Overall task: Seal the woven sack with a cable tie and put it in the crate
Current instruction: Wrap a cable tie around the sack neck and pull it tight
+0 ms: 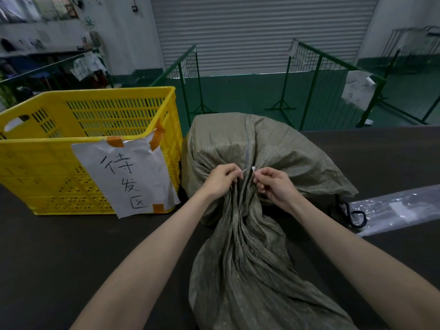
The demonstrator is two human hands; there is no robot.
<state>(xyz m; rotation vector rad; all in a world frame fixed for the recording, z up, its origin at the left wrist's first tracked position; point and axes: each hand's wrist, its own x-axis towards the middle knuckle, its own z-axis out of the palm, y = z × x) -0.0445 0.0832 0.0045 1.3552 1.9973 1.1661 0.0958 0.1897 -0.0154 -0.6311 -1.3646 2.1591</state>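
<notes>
At the centre of the frame the woven sack [250,186] is laid on the dark worktop [71,246], its neck gathered into tight pleats so that a tie can be closed around it. The cable tie [248,170] is wrapped at the neck: its pointed tail is pinched by the fingers of the left hand [221,178], its head by those of the right hand [271,184], apparently for threading. The ends are not yet joined. The yellow crate [90,148] is kept open just beside the sack, at the left.
</notes>
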